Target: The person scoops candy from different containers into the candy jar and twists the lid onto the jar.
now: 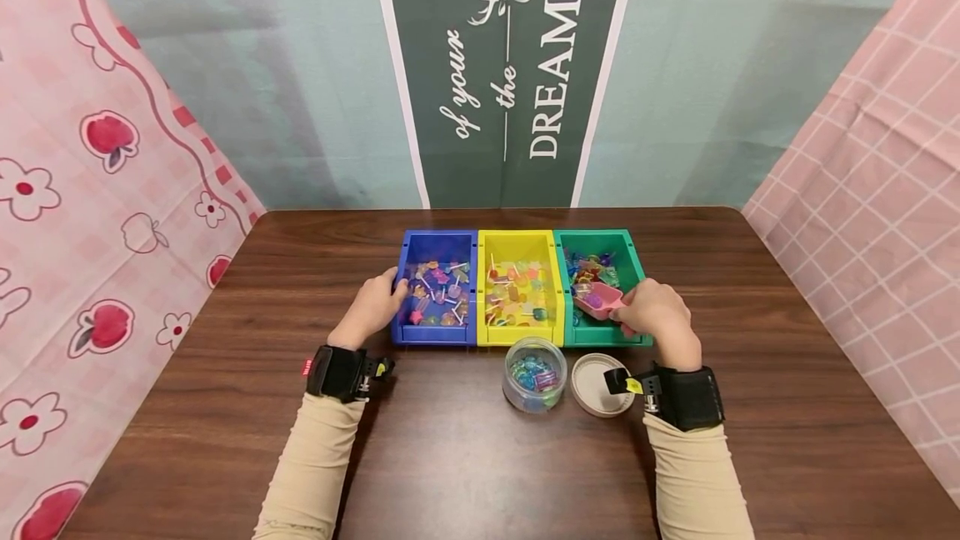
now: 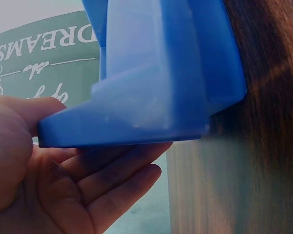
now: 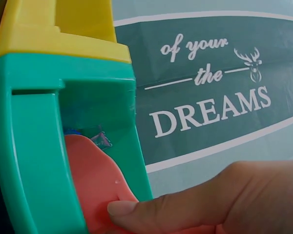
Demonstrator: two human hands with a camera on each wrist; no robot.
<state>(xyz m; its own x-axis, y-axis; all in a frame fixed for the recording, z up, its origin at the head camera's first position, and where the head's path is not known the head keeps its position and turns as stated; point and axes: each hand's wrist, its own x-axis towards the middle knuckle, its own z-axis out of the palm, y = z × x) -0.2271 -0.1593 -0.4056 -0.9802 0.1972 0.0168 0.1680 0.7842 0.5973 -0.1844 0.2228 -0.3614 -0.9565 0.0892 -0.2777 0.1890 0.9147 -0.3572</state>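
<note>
My right hand [image 1: 660,311] pinches the handle of a pink scoop [image 1: 600,298], thumb on top. The scoop is inside the green bin [image 1: 636,252], with small shiny pieces in its bowl and colourful charms [image 1: 588,265] behind it. My left hand [image 1: 372,307] grips the left side wall of the blue bin [image 1: 399,327]; in the left wrist view the thumb and fingers [image 2: 122,180] lie on opposite sides of the blue wall. Inside the blue bin lie small candy-like charms [image 1: 442,290], several with white sticks.
Between the other two bins stands a yellow bin [image 1: 557,332] with similar charms. In front of the row are a clear round jar [image 1: 517,394] partly filled with shiny pieces and a whitish round lid [image 1: 592,382], all on a dark wooden table [image 1: 450,465]. Curtains hang around it.
</note>
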